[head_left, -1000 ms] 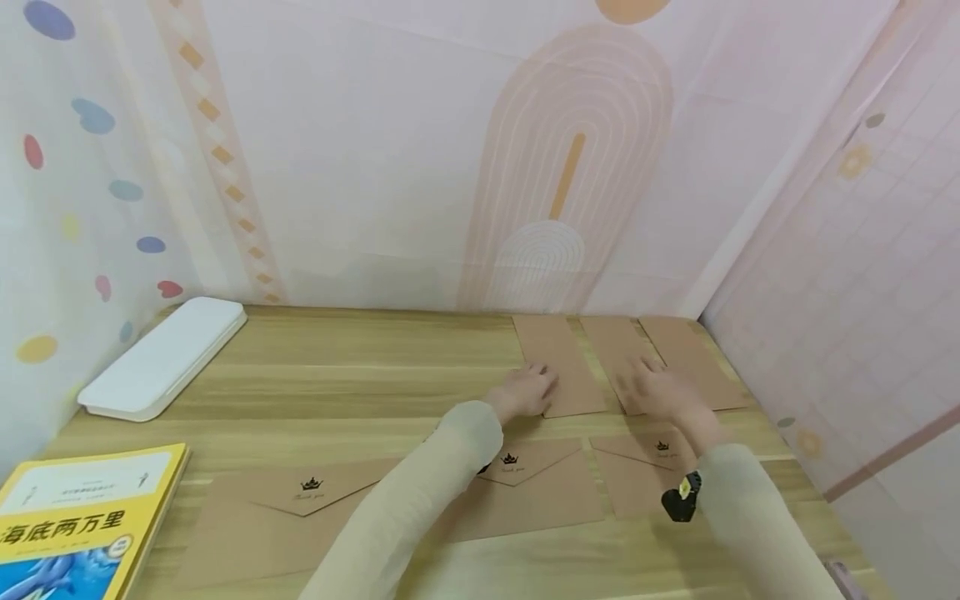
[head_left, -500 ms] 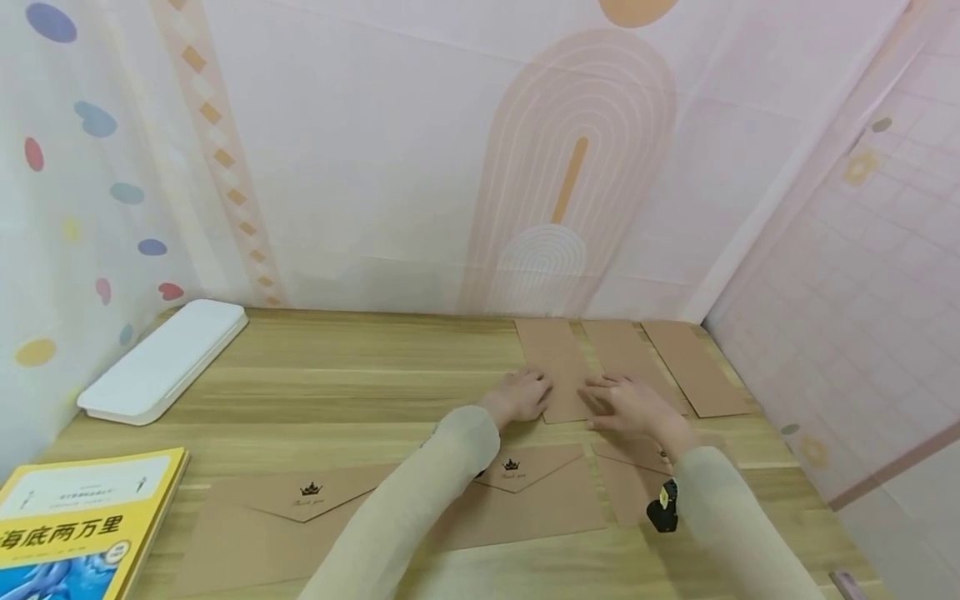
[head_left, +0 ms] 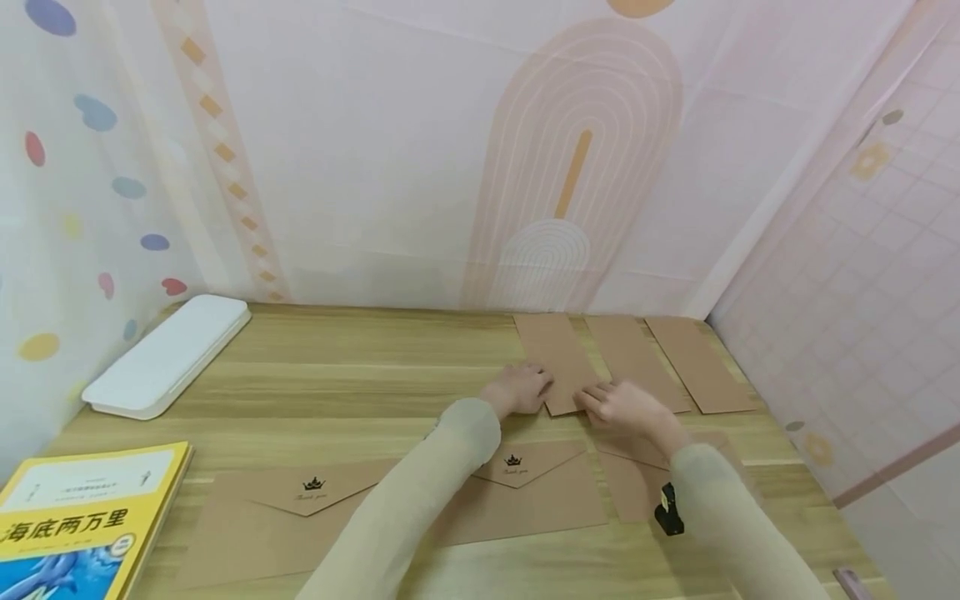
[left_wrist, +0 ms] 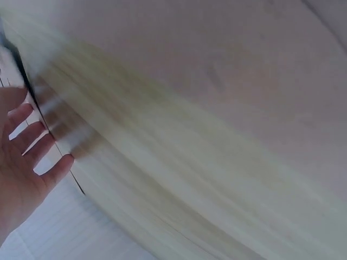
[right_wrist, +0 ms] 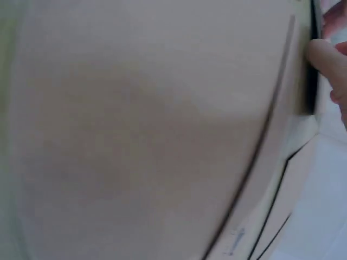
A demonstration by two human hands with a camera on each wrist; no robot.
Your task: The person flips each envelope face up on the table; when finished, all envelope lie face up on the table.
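wooden desk [head_left: 337, 367], hands flat on card [head_left: 558, 358]

Your arms wear loose, pale beige long sleeves [head_left: 405, 500]; a small black wrist camera [head_left: 667, 510] sits at your right cuff.

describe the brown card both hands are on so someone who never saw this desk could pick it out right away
At the far right end of the wooden desk, against the pink wall, three plain brown cards lie side by side in a row. The one meant is the leftmost card, with the left hand and right hand at its near end. The middle card and right card lie untouched.
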